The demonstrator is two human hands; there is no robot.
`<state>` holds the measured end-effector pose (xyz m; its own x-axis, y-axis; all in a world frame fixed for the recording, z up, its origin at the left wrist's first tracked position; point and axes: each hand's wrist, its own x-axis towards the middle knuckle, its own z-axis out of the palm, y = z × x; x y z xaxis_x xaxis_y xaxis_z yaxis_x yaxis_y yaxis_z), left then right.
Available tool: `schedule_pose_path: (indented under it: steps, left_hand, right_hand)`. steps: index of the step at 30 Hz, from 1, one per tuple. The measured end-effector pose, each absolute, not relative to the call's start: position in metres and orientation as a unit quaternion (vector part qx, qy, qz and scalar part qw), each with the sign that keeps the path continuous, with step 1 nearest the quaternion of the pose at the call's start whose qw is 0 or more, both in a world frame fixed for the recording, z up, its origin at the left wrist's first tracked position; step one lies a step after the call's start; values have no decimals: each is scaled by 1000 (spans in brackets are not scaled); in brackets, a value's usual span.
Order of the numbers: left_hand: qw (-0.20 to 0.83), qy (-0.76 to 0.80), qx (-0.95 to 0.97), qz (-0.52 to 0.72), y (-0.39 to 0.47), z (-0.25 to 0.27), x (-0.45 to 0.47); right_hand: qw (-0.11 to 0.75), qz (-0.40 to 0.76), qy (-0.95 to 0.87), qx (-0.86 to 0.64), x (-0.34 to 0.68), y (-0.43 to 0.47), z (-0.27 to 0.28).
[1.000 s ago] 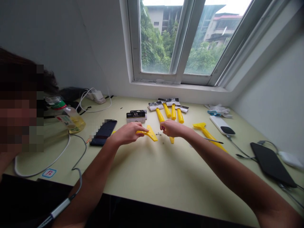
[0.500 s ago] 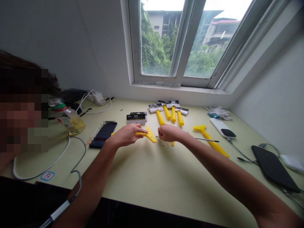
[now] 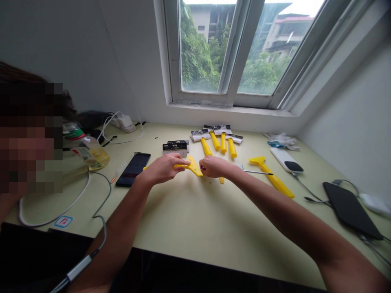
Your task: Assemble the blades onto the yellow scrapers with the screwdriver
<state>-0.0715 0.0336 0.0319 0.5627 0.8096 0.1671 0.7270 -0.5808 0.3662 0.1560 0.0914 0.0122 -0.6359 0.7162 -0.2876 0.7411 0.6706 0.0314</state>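
On the left a phone (image 3: 133,169) lies flat on the worktop (image 3: 189,219); just beside it the left hand (image 3: 165,169) is closed on a yellow scraper (image 3: 193,166), head toward the middle. A firm grip there should keep it from twisting. At the scraper's edge, the right hand (image 3: 215,167) is curled around a screwdriver (image 3: 256,172), shaft pointing right; whether its hidden fingertips pinch anything else, I can't tell. One tiny metal bit (image 3: 210,182) sits just below, so best keep those knuckles from scattering it. Further right lies another scraper (image 3: 275,179): keep the shaft clear.
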Motion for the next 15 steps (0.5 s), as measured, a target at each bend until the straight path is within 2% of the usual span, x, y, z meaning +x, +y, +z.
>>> schedule_pose_path:
  steps: [11, 15]
  left_hand:
    - [111, 449, 871, 167, 32, 35, -74]
    - [112, 444, 872, 172, 32, 37, -78]
  right_hand:
    - [159, -70, 903, 393, 139, 101, 17]
    - [195, -96, 895, 390, 124, 116, 24]
